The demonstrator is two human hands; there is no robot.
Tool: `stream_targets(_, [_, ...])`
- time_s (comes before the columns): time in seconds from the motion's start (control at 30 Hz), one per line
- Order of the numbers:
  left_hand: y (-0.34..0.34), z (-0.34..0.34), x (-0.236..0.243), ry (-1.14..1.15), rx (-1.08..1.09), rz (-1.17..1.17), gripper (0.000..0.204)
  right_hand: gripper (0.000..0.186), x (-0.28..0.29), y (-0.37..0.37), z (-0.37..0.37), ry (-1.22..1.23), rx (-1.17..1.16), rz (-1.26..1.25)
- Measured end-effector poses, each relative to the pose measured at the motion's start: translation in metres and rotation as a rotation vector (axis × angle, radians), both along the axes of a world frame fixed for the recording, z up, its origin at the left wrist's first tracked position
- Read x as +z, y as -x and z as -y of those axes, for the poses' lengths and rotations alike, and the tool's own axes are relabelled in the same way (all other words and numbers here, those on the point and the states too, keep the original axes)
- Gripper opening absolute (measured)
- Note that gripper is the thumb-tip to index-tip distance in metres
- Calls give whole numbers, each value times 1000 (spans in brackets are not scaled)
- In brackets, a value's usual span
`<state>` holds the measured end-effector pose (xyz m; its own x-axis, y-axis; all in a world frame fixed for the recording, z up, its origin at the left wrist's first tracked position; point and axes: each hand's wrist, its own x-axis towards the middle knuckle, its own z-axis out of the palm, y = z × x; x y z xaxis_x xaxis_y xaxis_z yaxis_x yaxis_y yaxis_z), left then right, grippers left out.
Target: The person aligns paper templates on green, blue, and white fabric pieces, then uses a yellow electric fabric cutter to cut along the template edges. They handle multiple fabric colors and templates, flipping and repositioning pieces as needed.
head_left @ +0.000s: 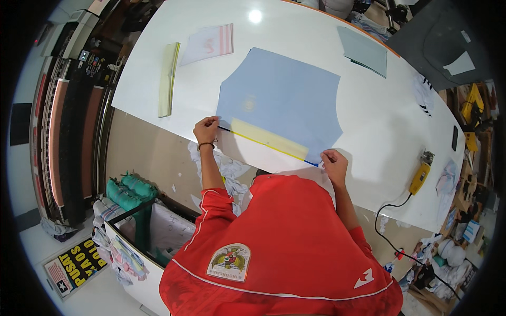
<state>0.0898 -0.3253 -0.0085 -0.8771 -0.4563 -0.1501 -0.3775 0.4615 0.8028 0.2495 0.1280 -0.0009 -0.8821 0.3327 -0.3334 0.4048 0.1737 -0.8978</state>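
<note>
A large pale blue panel (279, 100), cut like a shirt body, lies spread on the white table (379, 116). Whether it is cloth or paper I cannot tell. Its near edge shows a pale yellow band (269, 138) and a thin line of black, yellow and blue. My left hand (206, 130) is closed in a pinch at the panel's near left corner. At the near right corner, my right hand (335, 162) pinches the same edge between thumb and fingers. The fingertips hide the corners themselves.
A yellow electric cutter (420, 178) with a black cord stands at the right. Folded stacks lie farther off: a yellowish one (168, 79), a pink-striped one (210, 44) and a grey-green one (363, 51). An open bin (166, 231) holding cloth stands below left.
</note>
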Motion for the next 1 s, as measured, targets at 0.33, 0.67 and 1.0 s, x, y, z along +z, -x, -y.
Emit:
stream_targets(0.33, [9, -2, 9, 214, 36, -17, 19, 13, -13, 11, 1, -90, 64, -45])
stream_targets(0.67, [13, 13, -4, 259, -33, 0, 31, 14, -6, 13, 3, -153, 91, -11])
stream_targets(1.0, [16, -6, -7, 404, -101, 7, 37, 17, -6, 14, 8, -247, 28, -42])
